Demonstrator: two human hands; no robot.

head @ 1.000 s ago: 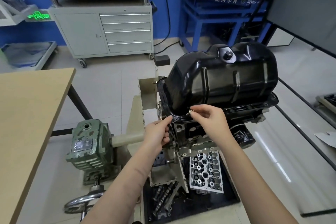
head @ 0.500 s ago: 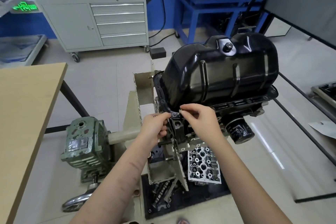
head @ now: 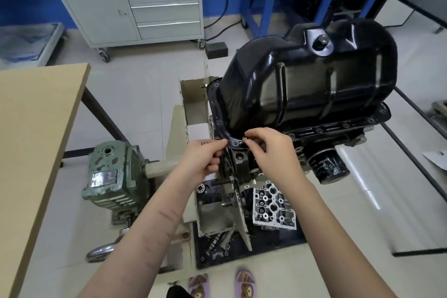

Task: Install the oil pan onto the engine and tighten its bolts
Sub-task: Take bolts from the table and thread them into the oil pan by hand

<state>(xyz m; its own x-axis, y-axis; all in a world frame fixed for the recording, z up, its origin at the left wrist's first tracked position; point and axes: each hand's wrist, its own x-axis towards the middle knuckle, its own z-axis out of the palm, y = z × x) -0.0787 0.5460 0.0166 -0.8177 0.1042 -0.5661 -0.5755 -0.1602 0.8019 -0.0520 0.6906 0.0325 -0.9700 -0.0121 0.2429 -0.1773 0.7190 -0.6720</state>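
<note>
We find the left hand (head: 205,157) pinching the flange corner of the glossy black steel oil pan (head: 309,84), the right hand (head: 271,150) fingering a small brass-coloured bolt (head: 244,139) there. Pan seated on the inverted grey engine (head: 242,164); tightening apparently remains.

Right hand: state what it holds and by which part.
The right hand pinches a small bolt at the oil pan flange corner; which part it grips is hidden.
</note>
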